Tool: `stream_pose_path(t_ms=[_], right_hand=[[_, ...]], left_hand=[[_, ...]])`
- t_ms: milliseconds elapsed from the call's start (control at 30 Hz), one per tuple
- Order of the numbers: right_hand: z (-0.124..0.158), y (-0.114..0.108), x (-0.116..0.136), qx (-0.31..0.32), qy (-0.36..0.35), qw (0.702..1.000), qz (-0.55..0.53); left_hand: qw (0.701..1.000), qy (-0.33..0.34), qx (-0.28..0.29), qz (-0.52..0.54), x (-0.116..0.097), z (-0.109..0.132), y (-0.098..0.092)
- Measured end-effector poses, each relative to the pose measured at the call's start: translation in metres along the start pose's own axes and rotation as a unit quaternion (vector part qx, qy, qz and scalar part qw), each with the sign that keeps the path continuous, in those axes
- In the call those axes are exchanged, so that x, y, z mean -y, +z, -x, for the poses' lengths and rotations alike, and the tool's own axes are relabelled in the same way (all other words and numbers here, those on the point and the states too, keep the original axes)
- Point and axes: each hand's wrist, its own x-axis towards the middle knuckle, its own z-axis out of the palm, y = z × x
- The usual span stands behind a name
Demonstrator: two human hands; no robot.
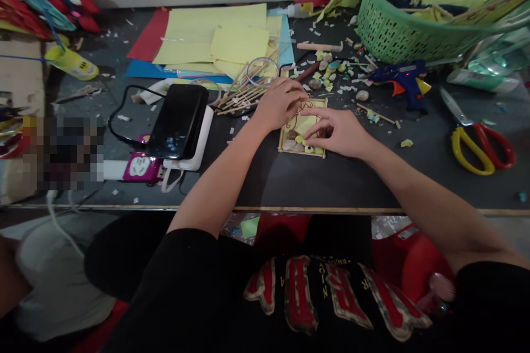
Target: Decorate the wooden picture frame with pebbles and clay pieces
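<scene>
Frame [303, 123] flat, long axis near-far; L hand [279, 103], R hand [342, 132] on it, grips unclear.

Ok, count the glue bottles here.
2. A yellow plastic glue bottle lies at the far left; a white-and-yellow plastic one at the back, beside the yellow paper sheets. More may hide in the green basket.

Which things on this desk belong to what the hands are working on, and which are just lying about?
In use: small yellow stick-framed panel, the pebbles on it, left hand and right hand, both touching it.
Lying about: blue glue gun, yellow-and-red scissors, green plastic basket, black phone on white power bank.
</scene>
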Motion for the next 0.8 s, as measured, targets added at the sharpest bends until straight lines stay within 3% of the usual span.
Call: stream_pose_path(t_ms=[400, 567, 733, 800], right_hand=[[-0.003, -0.001, 0.007, 0.057, -0.044, 0.996, 0.057], [0.001, -0.006, 0.008, 0.022, -0.040, 0.996, 0.082], [0.000, -0.006, 0.003, 0.064, -0.110, 0.986, 0.110], [-0.001, -0.005, 0.001, 0.051, -0.130, 0.982, 0.127]], left_hand=[[1.000, -0.012, 0.015, 0.001, -0.002, -0.001, -0.002], [0.999, -0.037, 0.012, -0.012, -0.005, 0.002, -0.004], [0.998, -0.067, 0.005, -0.020, -0.010, 0.004, -0.004], [0.997, -0.070, 0.002, -0.022, -0.011, 0.004, -0.005]])
